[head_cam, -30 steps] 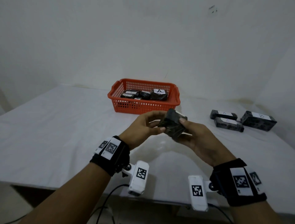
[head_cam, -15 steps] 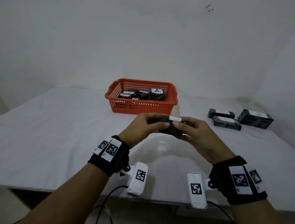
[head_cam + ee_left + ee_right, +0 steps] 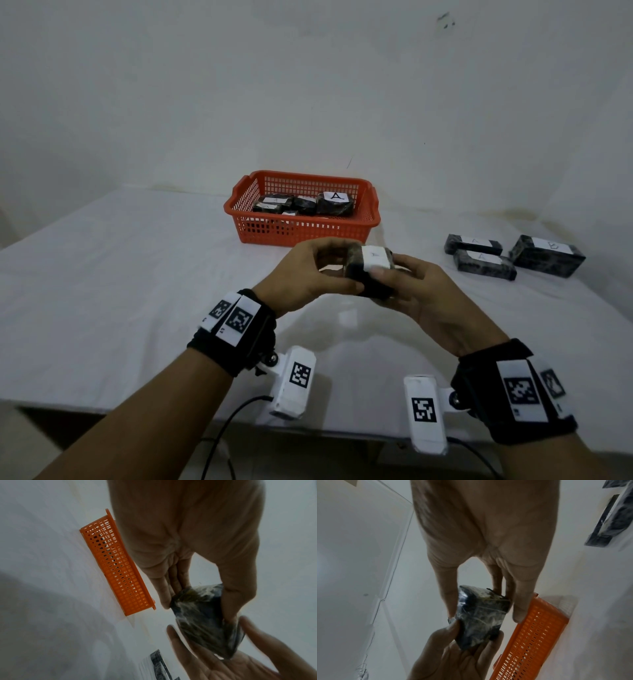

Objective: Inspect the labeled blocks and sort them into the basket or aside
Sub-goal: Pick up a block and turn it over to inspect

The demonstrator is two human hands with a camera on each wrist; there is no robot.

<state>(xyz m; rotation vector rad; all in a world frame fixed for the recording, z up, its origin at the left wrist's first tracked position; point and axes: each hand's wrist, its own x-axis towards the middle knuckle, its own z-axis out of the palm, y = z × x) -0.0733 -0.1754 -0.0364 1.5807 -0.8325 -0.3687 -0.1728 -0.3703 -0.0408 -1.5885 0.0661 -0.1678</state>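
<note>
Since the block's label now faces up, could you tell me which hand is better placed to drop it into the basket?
Either could: both the left hand and right hand grip the block. The orange basket sits straight ahead, slightly left, so probably left.

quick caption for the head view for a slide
Both hands, left and right, hold a labeled dark block above the table, before the orange basket of blocks.

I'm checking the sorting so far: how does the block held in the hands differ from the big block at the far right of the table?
The held block is off the table, pinched between the left hand and right hand; the big block lies flat on the table, untouched. The held block looks shorter and chunkier, the big block longer. Both are dark, mottled, with a white label on top.
</note>
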